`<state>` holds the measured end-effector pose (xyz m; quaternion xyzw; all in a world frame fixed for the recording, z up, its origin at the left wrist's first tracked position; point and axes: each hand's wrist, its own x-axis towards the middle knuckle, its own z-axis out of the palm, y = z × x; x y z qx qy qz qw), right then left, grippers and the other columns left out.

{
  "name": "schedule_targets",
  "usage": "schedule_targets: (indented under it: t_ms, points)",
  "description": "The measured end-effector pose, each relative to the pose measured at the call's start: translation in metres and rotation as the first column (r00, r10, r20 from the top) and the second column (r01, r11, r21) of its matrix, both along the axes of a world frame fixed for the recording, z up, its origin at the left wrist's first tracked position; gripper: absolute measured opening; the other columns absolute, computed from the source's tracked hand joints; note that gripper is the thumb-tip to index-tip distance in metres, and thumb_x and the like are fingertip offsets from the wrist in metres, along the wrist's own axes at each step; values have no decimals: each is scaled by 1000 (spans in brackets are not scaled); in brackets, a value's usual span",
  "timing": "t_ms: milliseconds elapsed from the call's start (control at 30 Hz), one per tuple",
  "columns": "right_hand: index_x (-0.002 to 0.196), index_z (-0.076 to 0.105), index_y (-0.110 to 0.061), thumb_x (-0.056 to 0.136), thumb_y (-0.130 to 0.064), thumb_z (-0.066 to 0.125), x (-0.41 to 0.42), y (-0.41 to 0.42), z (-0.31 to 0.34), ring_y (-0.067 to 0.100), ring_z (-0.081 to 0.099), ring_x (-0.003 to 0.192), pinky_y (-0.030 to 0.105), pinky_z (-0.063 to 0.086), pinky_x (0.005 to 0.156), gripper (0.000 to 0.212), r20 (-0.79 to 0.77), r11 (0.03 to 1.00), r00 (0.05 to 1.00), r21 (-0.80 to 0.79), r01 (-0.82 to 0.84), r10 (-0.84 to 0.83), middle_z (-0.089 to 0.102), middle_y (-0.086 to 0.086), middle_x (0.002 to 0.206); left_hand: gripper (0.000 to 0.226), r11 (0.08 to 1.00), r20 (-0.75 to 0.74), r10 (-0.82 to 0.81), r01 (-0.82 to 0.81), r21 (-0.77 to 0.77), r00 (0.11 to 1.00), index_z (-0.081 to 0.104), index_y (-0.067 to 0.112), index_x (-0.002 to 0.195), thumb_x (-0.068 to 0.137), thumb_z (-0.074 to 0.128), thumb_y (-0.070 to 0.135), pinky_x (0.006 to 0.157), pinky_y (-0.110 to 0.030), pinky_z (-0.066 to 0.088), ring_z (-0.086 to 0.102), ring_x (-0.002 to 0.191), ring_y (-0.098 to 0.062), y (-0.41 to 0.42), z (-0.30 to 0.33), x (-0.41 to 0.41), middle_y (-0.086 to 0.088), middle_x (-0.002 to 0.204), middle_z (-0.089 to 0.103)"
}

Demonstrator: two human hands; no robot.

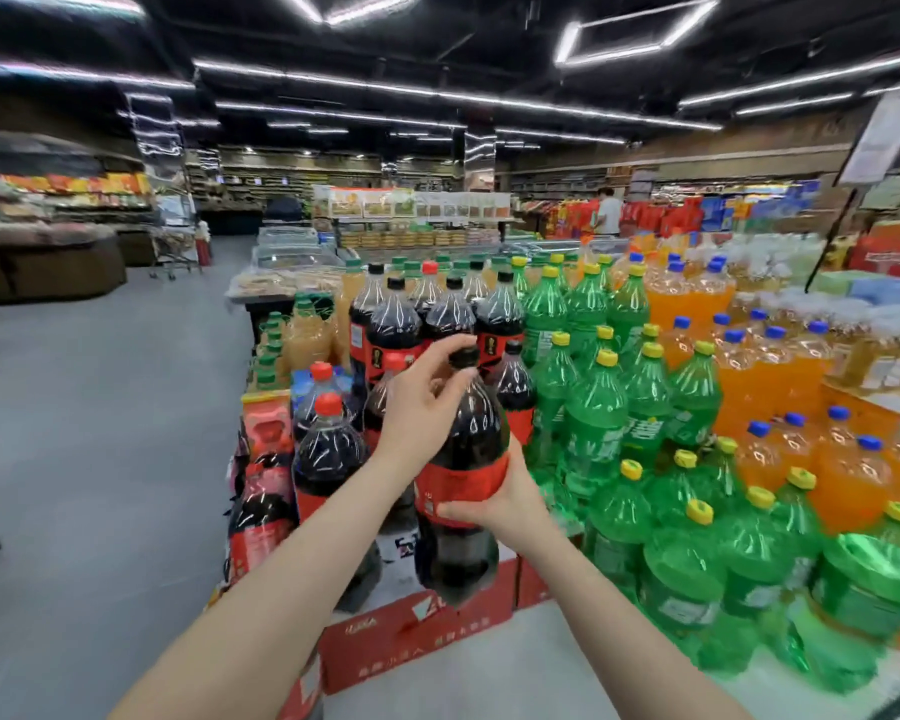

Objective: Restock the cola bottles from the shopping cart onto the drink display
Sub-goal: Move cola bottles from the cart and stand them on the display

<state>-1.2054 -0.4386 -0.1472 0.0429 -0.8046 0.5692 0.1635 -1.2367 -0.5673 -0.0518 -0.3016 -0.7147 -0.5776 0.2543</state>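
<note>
Both hands are on 1 cola bottle (463, 459), a big dark one with a black cap and a red label band. The left hand (422, 407) wraps the neck and shoulder just under the cap, fingers curled over the top. The right hand (505, 496) clasps the label band from the right side, its fingers reaching round the front below the label. The bottle stands upright in that 2-handed hold, raised in front of the drink display (427, 636); its base hangs above the red cardboard cartons at the display's near edge, and whether it touches anything below I cannot tell.

Just behind and to the left of it stand more cola bottles. A tall group with black caps (448, 314) rises on the upper tier, with 1 red cap among them. Lower and to the left are red-capped cola bottles (328, 449), close together.

To the right, touching the cola section, is a bank of green bottles with yellow caps (598, 423), stepping down toward the near corner. Beyond those are orange soda bottles with blue caps (749, 376). Behind the cola, pale yellow juice bottles with green caps (307, 335) are packed in rows.

The grey floor (100, 407) opens to the left. Far back near the red shelves a person in a white top (609, 213) stands.
</note>
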Motion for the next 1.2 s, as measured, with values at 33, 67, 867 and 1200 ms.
schedule_targets:
  t_ms: [33, 67, 867, 1200]
  points:
    - [130, 29, -37, 49, -23, 94, -13, 0, -2, -12, 53, 103, 10, 43, 84, 105, 4, 1000, 1000, -3, -24, 24, 53, -25, 114, 33, 1000, 20, 23, -23, -3, 1000, 60, 36, 110, 89, 62, 11, 82, -20, 49, 58, 80, 2, -2, -3, -10, 18, 91, 64]
    - [128, 30, -38, 47, -24, 94, -23, 0, -7, -6, 55, 105, 8, 43, 82, 104, 14, 999, 999, -9, -36, 36, 53, -25, 114, 33, 1000, 51, 22, -21, -13, 998, 60, 37, 109, 89, 62, 11, 82, -19, 50, 58, 80, 2, -6, -4, -17, 17, 89, 64]
    - [136, 32, -32, 42, -34, 92, -114, -38, -83, -10, 47, 117, 26, 42, 98, 112, 22, 990, 995, -112, -90, 93, 46, -29, 126, 21, 855, 187, 513, -480, -196, 838, 51, 33, 104, 87, 64, 29, 62, -20, 42, 56, 61, -2, -103, -95, -99, 21, 69, 62]
    - [141, 23, -32, 44, -35, 92, -116, -32, -87, 5, 42, 128, 37, 39, 107, 120, 57, 984, 983, -64, -169, 173, 41, -10, 139, 17, 863, 220, 499, -458, -212, 838, 57, 26, 102, 88, 62, 33, 62, -23, 40, 54, 62, -3, -104, -93, -96, 27, 69, 59]
